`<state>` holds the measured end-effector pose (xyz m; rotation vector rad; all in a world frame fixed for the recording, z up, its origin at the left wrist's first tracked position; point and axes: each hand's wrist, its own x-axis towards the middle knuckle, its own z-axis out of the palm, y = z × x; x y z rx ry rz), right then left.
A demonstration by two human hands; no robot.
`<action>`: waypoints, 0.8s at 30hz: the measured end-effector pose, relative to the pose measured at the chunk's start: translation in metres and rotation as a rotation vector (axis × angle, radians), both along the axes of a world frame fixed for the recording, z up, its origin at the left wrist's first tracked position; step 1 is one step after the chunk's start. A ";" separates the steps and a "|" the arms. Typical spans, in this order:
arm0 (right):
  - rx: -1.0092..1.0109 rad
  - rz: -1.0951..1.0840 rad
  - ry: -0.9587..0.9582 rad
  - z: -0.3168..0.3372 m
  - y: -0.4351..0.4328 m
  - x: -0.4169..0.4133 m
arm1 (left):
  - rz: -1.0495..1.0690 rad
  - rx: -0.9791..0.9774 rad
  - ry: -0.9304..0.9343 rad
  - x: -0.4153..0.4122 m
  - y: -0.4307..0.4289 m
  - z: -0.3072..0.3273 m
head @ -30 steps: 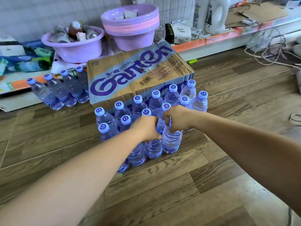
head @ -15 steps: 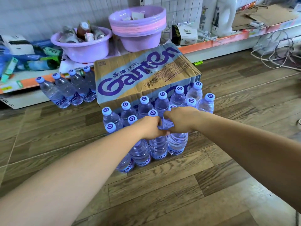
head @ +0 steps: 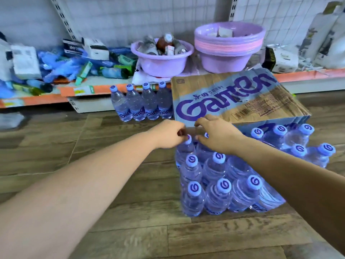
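Left hand (head: pixel 168 134) pinches the cap of the rear-corner water bottle (head: pixel 186 148) in the cluster (head: pixel 220 186) on the floor before the Ganten carton (head: pixel 233 98); right hand (head: pixel 214 133) hovers spread beside it. Four bottles (head: pixel 141 103) already line the shelf base (head: pixel 89 105); most seem left to move.

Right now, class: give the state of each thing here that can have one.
Left hand, fingers curled beside the back bottle; grip unclear.
Right hand, fingers spread over the next bottle.
Bottle cluster, upright, capped.
Shelf-side bottles, upright, capped.
Ganten box, closed, creased.
Front basin, filled with goods.
Stacked basins, nested.
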<state>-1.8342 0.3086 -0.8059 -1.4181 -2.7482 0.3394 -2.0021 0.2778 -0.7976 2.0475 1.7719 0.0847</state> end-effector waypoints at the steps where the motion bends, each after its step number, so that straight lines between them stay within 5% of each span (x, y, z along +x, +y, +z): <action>1: 0.000 0.011 -0.011 0.000 0.004 -0.013 | 0.021 -0.002 0.019 -0.020 0.002 0.000; 13: -0.116 -0.041 -0.187 -0.003 0.081 -0.150 | 0.181 0.024 0.089 -0.197 0.059 -0.017; 24: -0.075 -0.124 -0.184 -0.014 0.159 -0.171 | 0.193 0.053 0.070 -0.198 0.138 -0.034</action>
